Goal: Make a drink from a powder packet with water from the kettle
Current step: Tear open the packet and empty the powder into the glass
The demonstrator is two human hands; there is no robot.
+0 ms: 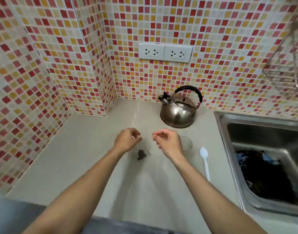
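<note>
Hands over the table (87, 157): my left hand (126, 140) and right hand (168, 142), fingers loosely curled, grip unclear; kettle (177, 110) behind, spoon (204, 159) at right.

Round polished steel kettle (177, 114) with black handle, glossy; matt pale grey stone-like surface (87, 159); white plastic spoon (204, 159); brushed metal sink (229, 142).
</note>
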